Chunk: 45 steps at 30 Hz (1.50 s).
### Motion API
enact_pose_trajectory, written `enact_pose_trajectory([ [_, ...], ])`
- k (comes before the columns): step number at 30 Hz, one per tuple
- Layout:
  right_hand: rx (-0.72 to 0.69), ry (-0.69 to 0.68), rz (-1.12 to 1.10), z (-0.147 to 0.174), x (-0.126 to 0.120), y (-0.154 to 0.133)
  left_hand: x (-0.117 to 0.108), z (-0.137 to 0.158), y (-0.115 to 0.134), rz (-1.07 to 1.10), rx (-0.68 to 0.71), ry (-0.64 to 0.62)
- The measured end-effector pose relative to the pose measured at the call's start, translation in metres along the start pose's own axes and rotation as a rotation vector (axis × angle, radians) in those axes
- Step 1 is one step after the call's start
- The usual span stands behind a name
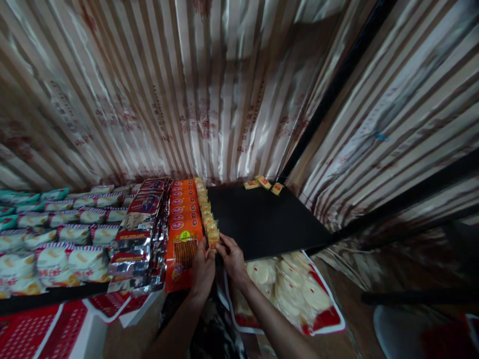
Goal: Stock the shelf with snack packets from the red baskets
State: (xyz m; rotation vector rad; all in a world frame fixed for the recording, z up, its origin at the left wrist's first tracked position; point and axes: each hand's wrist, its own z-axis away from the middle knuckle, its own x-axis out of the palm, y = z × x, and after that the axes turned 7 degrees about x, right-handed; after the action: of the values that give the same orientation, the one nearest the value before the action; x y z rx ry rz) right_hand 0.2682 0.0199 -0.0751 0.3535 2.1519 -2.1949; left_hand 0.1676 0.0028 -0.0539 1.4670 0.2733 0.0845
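Several small yellow wrapped snack packets (205, 205) stand in a narrow row running from the back of the black tabletop (262, 219) to its front edge. At the near end of that row is a yellow snack packet (213, 237), held between my two hands. My left hand (203, 271) has its fingers closed at the packet's left and near side. From the right, my right hand (232, 258) grips the same packet with bent fingers. Orange snack bags (184, 212), overlapped in a column, lie directly left of the row, beside my left hand.
Silver and dark red pouches (138, 224) and rows of white snack bags (52, 267) fill the left. Three loose yellow packets (264, 182) lie at the back right. Below the front edge is a red-and-white box (339, 314) of pale round wrapped goods. Dark poles (329, 99) slant at right.
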Motion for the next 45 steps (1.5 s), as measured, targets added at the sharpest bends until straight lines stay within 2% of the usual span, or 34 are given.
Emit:
enact_pose_trajectory([
  [7, -0.003, 0.009, 0.021, 0.000, 0.001, 0.002, -0.002, 0.006, 0.017, -0.231, 0.037, -0.010],
  [14, 0.021, 0.063, 0.033, 0.002, -0.006, 0.003, -0.002, 0.005, 0.014, -0.421, 0.141, -0.003],
  [18, 0.146, 0.039, -0.207, -0.009, -0.007, -0.002, -0.003, -0.003, 0.016, -0.533, 0.209, 0.037],
  [21, 0.184, -0.025, -0.371, -0.020, 0.000, -0.007, -0.004, -0.009, 0.017, -0.582, 0.245, -0.007],
  [28, 0.228, -0.143, -0.519, -0.033, 0.023, -0.012, -0.004, -0.027, 0.012, -0.556, 0.200, -0.055],
  [34, 0.194, -0.217, -0.528, -0.028, 0.029, -0.023, -0.007, -0.034, 0.009, -0.500, 0.200, -0.059],
  [39, 0.213, -0.158, -0.662, -0.032, 0.028, -0.020, -0.007, -0.032, 0.017, -0.507, 0.155, -0.079],
  [45, 0.221, -0.102, -0.708, -0.063, 0.028, -0.012, -0.010, -0.032, 0.029, -0.477, 0.088, -0.123],
])
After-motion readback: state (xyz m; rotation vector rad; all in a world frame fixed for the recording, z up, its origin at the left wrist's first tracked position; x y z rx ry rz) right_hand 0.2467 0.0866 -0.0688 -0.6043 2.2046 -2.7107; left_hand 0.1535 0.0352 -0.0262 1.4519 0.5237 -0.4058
